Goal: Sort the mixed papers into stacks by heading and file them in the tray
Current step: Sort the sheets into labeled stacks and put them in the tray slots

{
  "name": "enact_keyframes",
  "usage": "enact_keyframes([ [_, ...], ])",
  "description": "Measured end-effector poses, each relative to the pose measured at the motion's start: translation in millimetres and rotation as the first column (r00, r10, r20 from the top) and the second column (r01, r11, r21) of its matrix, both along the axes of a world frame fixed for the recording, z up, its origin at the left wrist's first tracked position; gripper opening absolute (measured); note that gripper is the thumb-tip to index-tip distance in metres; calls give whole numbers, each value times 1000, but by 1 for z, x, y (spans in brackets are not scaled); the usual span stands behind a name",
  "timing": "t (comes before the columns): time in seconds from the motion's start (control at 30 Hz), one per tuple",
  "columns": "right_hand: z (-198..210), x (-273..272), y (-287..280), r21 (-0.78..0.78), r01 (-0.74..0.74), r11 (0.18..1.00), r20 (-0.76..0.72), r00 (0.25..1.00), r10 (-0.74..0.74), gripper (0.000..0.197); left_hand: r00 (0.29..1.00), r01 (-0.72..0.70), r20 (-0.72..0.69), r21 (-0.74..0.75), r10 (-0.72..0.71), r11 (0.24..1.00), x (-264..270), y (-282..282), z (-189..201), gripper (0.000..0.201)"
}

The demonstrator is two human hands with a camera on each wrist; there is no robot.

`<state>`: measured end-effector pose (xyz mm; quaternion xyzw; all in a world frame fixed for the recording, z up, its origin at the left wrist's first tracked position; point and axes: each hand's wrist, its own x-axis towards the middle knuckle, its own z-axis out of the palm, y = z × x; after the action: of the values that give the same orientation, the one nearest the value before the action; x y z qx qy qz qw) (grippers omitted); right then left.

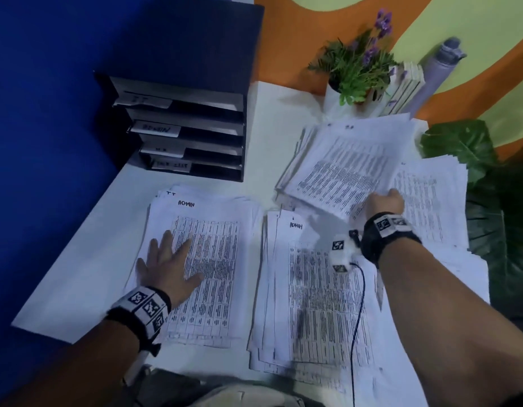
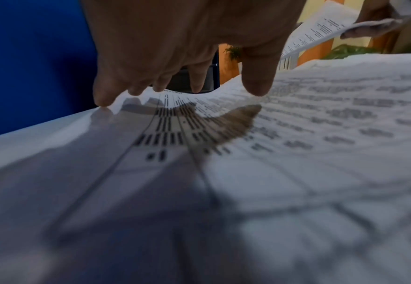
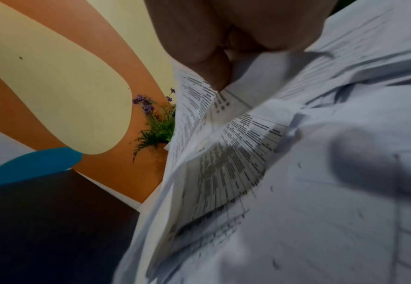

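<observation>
Printed table sheets lie in stacks on a white desk. My left hand lies flat, fingers spread, on the left stack headed ADMIN; its fingertips press the top sheet. A second stack headed ADMIN lies beside it at the middle. My right hand pinches the near edge of a sheaf of sheets lifted off the far right pile. In the right wrist view the thumb and fingers clamp the paper. A black file tray with labelled shelves stands at the back left.
A potted plant with purple flowers, some books and a grey bottle stand at the back against the orange and yellow wall. Large green leaves crowd the desk's right edge. A blue wall runs along the left.
</observation>
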<state>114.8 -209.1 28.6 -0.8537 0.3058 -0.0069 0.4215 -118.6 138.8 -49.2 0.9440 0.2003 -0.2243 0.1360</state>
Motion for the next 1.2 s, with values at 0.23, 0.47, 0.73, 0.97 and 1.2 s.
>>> enact_keyframes([
  [0.23,-4,6,23,-234,-156,959,-103,985,135,78,995,51,-89,75,-44,996,-16,0,-6,93],
  [0.47,-39,-87,100,85,-638,765,-105,758,644,30,992,109,-69,-11,-110,994,-27,-5,-9,92],
  [0.73,-65,-163,141,170,-660,732,-245,691,680,27,974,226,13,-129,-227,965,-41,-17,-5,81],
  [0.97,-58,-157,126,205,-453,868,-180,854,488,11,927,-208,275,-193,256,959,-30,24,-4,73],
  [1.2,-55,-170,120,388,-208,898,-215,927,307,11,882,-294,174,-522,437,801,-15,48,2,46],
])
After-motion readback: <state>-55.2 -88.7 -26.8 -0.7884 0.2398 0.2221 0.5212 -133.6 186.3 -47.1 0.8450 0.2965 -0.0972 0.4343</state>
